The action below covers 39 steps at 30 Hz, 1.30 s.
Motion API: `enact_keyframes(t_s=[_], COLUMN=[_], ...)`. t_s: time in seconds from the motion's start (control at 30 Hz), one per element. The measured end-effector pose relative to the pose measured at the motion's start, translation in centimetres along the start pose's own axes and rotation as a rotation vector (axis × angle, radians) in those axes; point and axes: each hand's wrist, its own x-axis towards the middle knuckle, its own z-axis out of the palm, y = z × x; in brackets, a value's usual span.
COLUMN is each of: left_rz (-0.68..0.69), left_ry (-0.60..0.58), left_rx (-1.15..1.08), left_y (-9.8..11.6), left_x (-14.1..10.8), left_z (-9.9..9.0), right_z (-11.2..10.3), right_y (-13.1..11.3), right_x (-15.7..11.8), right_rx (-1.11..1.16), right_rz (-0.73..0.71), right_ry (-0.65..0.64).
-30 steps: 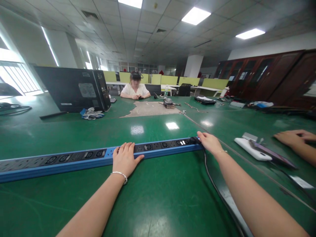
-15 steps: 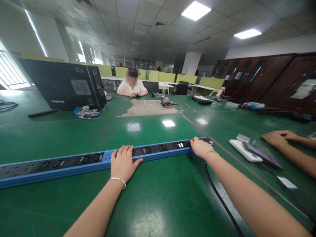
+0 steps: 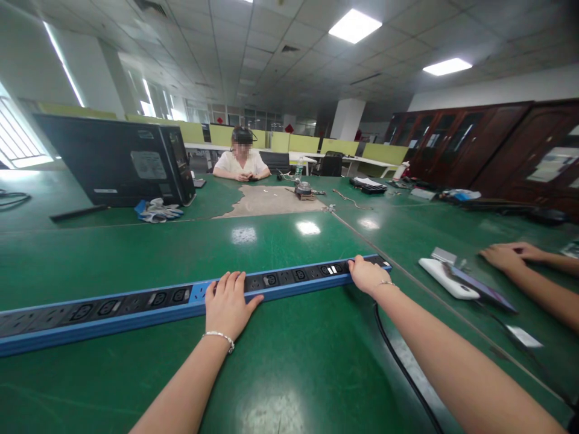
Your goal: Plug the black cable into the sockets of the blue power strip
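Note:
A long blue power strip (image 3: 163, 298) with a row of black sockets lies across the green table, running out of view on the left. My left hand (image 3: 230, 304) is laid over its middle, fingers bent across the top and thumb against the near side. Close to the strip's right end, my right hand (image 3: 367, 275) is closed round it, thumb and fingers on its edges; part of that grip is hidden. A black cable (image 3: 400, 361) runs from below my right wrist toward the near edge of view.
Right of a table seam lie a white device (image 3: 446, 278) and a phone (image 3: 484, 289), beside another person's hands (image 3: 504, 256). A black computer case (image 3: 117, 160) and gloves (image 3: 158, 210) are at the back left. Someone in white (image 3: 241, 164) sits across the table (image 3: 271, 241).
The view has tilted slightly, so the scene sits a little lower. Both hands keep their places on the power strip, which shows hardly any movement.

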Motion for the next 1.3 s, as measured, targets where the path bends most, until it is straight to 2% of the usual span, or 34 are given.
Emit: enact_keyframes(t_s=[0.23, 0.4, 0.5, 0.6, 0.83, 0.93, 1.13, 1.3], left_rz=[-0.016, -0.006, -0.013, -0.014, 0.010, -0.008, -0.008, -0.009], left_ry=[-0.004, 0.015, 0.011, 0.004, 0.024, 0.017, 0.014, 0.018], left_rx=[-0.023, -0.030, -0.037, -0.042, -0.031, -0.032, -0.041, -0.028], left_y=[0.0, -0.1, 0.0, 0.0, 0.0, 0.0, 0.0, 0.0], left_x=[0.0, 0.0, 0.0, 0.0, -0.1, 0.0, 0.0, 0.0], left_z=[-0.1, 0.1, 0.1, 0.0, -0.1, 0.1, 0.1, 0.0], right_z=[-1.5, -4.8, -6.1, -5.5, -2.2, -1.6, -1.3, -1.4], right_y=[-0.2, 1.1, 1.7, 0.6, -5.7, -7.0, -7.7, -8.9], right_x=[-0.3, -1.2, -1.4, -1.9, -3.5, -3.6, -4.1, -4.5], right_rx=[-0.048, 0.002, 0.061, 0.102, 0.237, 0.203, 0.056, -0.006], right_rz=[-0.011, 0.091, -0.011, -0.097, -0.322, -0.311, -0.214, -0.222], right_ry=[0.004, 0.257, 0.219, 0.147, 0.047, 0.031, 0.053, 0.069])
